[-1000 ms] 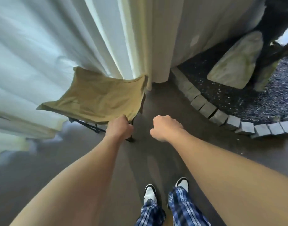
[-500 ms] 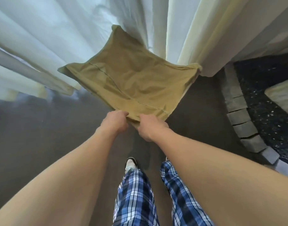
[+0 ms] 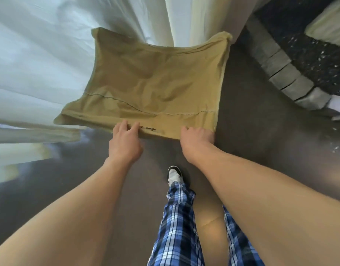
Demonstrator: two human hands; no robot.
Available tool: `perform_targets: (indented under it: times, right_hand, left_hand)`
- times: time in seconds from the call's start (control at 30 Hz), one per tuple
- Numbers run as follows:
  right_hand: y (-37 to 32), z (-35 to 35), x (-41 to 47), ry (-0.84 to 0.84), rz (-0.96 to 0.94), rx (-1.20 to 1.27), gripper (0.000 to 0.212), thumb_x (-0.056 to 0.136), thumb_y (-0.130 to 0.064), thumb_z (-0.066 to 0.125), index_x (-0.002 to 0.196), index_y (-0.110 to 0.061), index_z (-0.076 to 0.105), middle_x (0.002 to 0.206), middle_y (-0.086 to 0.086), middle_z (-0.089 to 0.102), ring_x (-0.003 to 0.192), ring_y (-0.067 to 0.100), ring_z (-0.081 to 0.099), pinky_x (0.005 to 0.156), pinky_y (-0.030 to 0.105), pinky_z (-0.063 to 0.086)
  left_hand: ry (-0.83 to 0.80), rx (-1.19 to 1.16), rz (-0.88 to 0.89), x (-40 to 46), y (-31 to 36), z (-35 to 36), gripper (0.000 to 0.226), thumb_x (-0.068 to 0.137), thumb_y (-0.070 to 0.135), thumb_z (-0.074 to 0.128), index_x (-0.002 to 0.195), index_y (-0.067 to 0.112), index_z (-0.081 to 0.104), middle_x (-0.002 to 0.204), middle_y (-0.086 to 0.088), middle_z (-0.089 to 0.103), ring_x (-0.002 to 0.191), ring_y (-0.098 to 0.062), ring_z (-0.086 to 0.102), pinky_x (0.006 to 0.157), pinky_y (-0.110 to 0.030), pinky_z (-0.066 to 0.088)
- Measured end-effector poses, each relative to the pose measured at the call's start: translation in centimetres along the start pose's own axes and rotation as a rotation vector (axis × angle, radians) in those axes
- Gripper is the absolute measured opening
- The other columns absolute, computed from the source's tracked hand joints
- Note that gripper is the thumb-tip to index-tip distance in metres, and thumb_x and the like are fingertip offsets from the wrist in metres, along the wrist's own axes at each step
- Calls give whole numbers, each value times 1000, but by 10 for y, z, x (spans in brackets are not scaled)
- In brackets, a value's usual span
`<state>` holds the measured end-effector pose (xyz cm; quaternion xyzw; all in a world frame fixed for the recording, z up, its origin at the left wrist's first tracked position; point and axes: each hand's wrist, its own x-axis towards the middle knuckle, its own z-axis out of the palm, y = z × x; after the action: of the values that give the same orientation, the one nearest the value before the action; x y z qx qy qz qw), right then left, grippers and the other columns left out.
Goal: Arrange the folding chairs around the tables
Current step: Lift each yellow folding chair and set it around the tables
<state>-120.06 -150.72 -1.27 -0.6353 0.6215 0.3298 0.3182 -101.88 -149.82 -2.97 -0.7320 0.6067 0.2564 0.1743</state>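
Note:
A folding chair with a tan fabric seat [image 3: 155,83] stands unfolded in front of me, its far side against white curtains. Its frame is hidden under the fabric. My left hand [image 3: 125,140] rests on the near edge of the fabric, left of middle, fingers curled over the hem. My right hand [image 3: 197,140] grips the near right corner of the seat. No table is in view.
White curtains [image 3: 50,54] hang along the back and left. A curved border of grey stone blocks [image 3: 280,68] with dark gravel [image 3: 319,50] lies at the right. The floor [image 3: 251,141] is dark brown. My legs in blue plaid trousers [image 3: 177,227] stand below.
The seat fabric has spread wider and flatter. My hands have moved apart along its near edge, the right one out to the corner. The view has shifted closer over the chair.

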Motion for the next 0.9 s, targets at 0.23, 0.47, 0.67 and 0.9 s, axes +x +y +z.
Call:
perform_targets:
  times: [0.23, 0.47, 0.67, 0.9]
  right_hand:
    - [93, 51, -33, -263, 392, -161, 39, 87, -5, 53, 125, -2, 60, 124, 20, 58, 107, 43, 59, 65, 51, 56]
    - [164, 96, -49, -193, 368, 49, 36, 88, -11, 54, 122, -15, 62, 125, 9, 56, 112, 30, 55, 60, 36, 39]
    - [263, 113, -112, -142, 533, 273, 42, 89, -11, 52, 130, -17, 59, 133, 8, 52, 119, 29, 50, 64, 35, 40]
    - [401, 169, -245, -75, 779, 544, 33, 93, -9, 49, 123, -15, 62, 127, 7, 56, 116, 28, 55, 87, 37, 50]
  left_hand:
    - [-221, 233, -191, -5, -8, 18, 55, 80, 47, 66, 125, 54, 34, 153, -7, 16, 142, -48, 7, 97, -78, 21]
    - [-291, 273, -39, -29, 48, 46, 35, 71, 30, 43, 99, 41, 62, 103, -8, 61, 98, -38, 56, 89, -54, 49]
    - [-77, 386, 203, -59, 162, 27, 28, 84, 14, 41, 94, 32, 60, 100, -8, 59, 96, -36, 58, 88, -50, 48]
    - [60, 621, 570, -145, 368, 22, 40, 89, 9, 42, 111, 35, 64, 111, -5, 62, 110, -30, 53, 89, -45, 42]
